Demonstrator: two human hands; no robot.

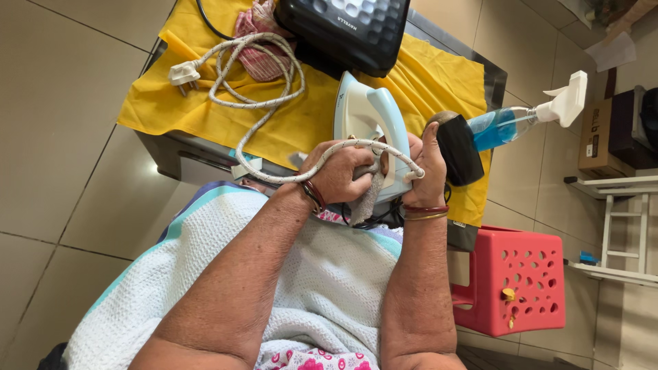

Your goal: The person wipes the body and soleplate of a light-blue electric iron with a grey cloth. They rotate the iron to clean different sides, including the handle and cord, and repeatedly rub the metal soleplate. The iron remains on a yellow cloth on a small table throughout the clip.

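Closest to me, a pale towel (322,274) lies across the lap, and both forearms reach out over it. My left hand (339,175) is closed around a small grey cloth (369,199), pressing it against the near side of the iron (367,127), with the cord (274,89) running over its knuckles. My right hand (428,168) grips the iron's near end, thumb up, fingers wrapped where the cord enters. The iron, white and light blue, lies on the near edge of a yellow sheet (301,120) covering the table (171,154). Just beside my right hand sits a spray bottle (510,123) with blue liquid, lying on its side. Further out, the cord coils across the sheet to its plug (184,72), beside a pink checked rag (257,41) and a black appliance (346,31). A red plastic stool (517,281) stands on the floor to the right.
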